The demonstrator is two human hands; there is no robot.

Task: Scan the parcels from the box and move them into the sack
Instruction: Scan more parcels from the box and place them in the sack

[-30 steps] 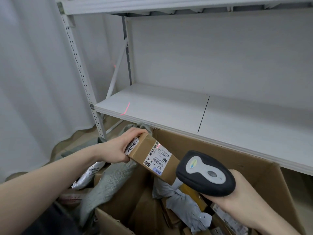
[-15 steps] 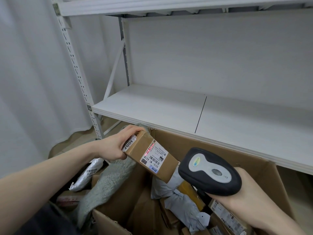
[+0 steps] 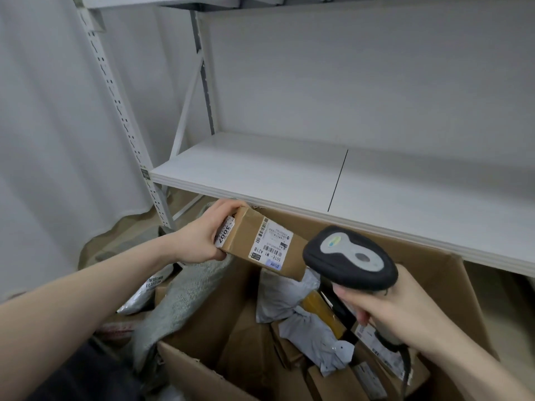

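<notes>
The left hand (image 3: 202, 237) gripped 1 brown parcel (image 3: 262, 244) by its end above the open box (image 3: 434, 273), while the right hand (image 3: 399, 311) had its fingers wrapped round the scanner (image 3: 350, 257) just beside it.

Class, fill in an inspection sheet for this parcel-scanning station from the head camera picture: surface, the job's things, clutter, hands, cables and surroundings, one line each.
Surface: white shelf board bare in view, a dark seam across it.
Job's things: small brown parcel held above the open cardboard box, label facing up; grey sack draped left of the box; more parcels inside the box.
Clutter: a silver mailer bag left of the sack.
Hands: left hand grips the parcel's end; right hand holds the scanner beside the label.
Cables: a dark cord hangs from the scanner's handle.
Surroundings: white curtain at left, metal rack upright.
</notes>
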